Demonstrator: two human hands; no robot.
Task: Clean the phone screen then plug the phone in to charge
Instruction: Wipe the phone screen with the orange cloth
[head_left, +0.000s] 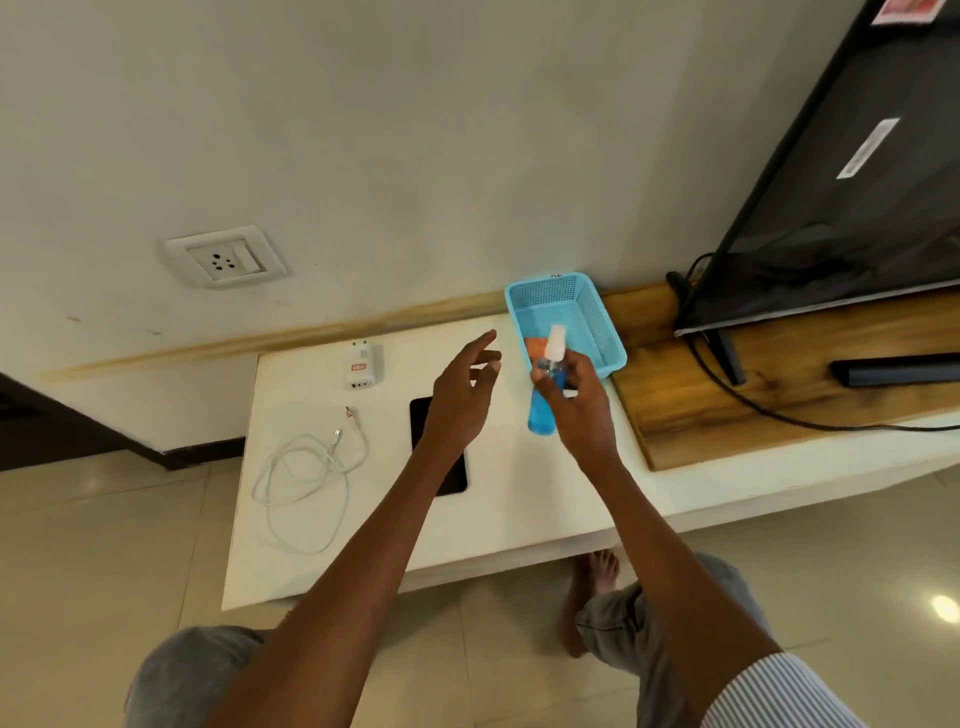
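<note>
Both forearms reach over the white desk (519, 499): the right hand (576, 410) grips a blue spray bottle (543, 410) in curled fingers, while the left hand (462, 395) hovers beside it, fingers spread and holding nothing. Beneath the left wrist lies the dark phone (423, 421), partly hidden by that arm. Just beyond the bottle sits a blue basket (597, 322) with an orange cloth (535, 349); well left lie the white charger (362, 365) and coiled cable (306, 478).

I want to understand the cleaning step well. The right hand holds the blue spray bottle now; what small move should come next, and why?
Probably bring the spray bottle left, over the phone, and aim its nozzle at the screen. The right hand grips the bottle beside the blue basket, not yet above the phone. The left hand, open, hovers over the phone, so it should likely move aside first.
</note>
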